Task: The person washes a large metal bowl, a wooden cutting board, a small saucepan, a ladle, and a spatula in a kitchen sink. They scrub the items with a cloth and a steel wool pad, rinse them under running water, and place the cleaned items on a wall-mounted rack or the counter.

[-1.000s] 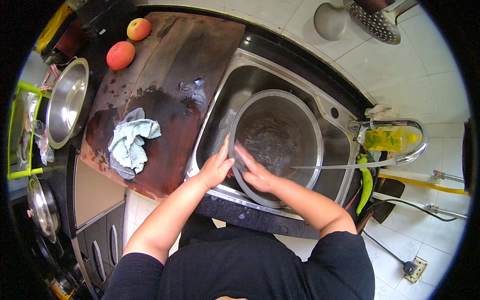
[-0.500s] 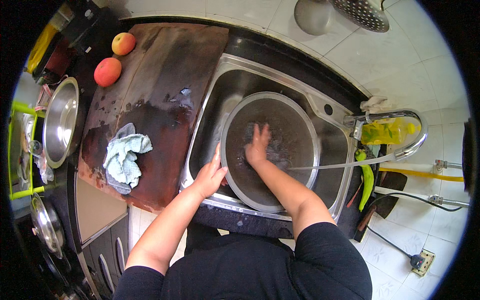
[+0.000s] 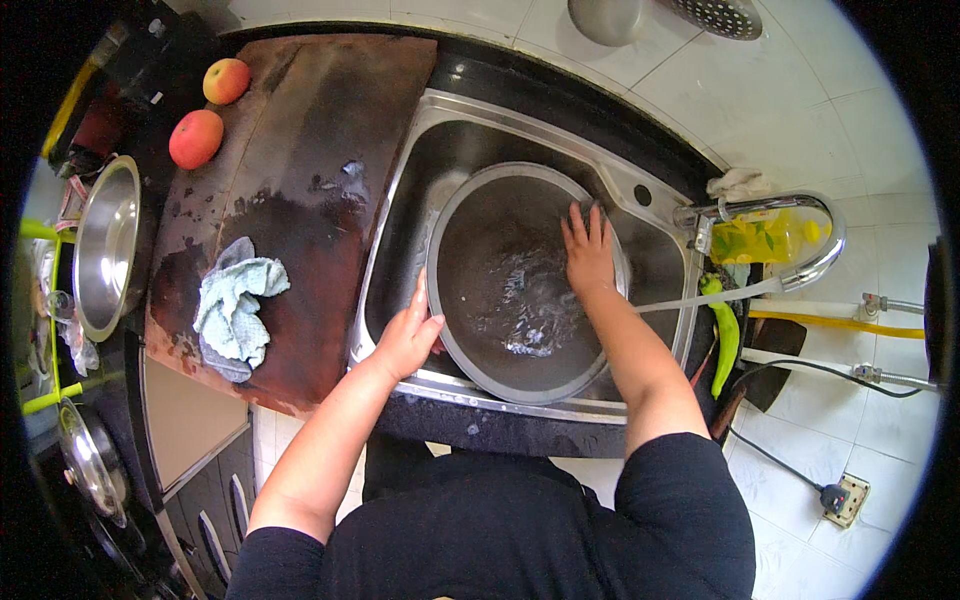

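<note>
Presently, your left hand (image 3: 406, 340) rests against the left rim of the round metal basin (image 3: 500, 388), thumb apart from the fingers, though whether it grips cannot be told; your right hand (image 3: 590, 252) is unclenched, fingers spread at the basin's far right inner wall. The basin, holding rippling water, sits inside the steel sink (image 3: 425, 180); the faucet (image 3: 828, 240) sends a stream from the right toward your right forearm. Left of the sink, a crumpled cloth (image 3: 238, 310) lies on the wet board (image 3: 330, 120).
</note>
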Motion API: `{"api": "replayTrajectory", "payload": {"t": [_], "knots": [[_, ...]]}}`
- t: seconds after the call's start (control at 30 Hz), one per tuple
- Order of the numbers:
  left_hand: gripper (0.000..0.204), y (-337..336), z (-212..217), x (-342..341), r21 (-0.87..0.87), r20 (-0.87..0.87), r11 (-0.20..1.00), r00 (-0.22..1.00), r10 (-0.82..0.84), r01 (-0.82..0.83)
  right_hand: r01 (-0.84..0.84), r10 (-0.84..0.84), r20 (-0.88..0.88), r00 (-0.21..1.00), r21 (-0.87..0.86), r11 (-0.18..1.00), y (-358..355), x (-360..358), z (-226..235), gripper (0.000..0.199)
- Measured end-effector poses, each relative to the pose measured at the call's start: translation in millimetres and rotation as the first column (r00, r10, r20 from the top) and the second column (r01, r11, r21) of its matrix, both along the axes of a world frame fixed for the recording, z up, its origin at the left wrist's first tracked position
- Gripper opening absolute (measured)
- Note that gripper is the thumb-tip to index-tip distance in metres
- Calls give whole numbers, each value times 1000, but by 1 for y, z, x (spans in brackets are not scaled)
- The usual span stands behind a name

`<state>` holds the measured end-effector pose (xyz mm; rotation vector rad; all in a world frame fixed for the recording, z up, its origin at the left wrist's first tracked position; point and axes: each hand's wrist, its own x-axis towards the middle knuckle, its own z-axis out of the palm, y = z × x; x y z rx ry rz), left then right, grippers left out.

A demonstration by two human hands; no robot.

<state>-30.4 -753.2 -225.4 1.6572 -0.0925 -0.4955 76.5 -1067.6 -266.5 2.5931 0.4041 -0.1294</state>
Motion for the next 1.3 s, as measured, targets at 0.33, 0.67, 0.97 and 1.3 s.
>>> {"api": "replayTrajectory", "payload": {"t": [0.33, 0.67, 0.97, 1.3], "knots": [[72, -1, 4, 0, -24, -31, 1000, 1000, -2, 2, 266, 351, -455, 818, 841, 472, 88, -112, -37, 77], [72, 1, 4, 1, -9, -23, 1000, 1000, -1, 1, -159, 217, -246, 945, 232, 960, -10, -14, -29, 48], [59, -2, -10, -1, -152, -30, 988, 999, 12, -16, 694, 237, -883, 406, 467, 548, 98, -120, 17, 57], [55, 2, -27, 2, -249, -35, 967, 998, 56, -63, 499, 10, -512, 859, 832, -241, 199, -87, 70, 50]]}}
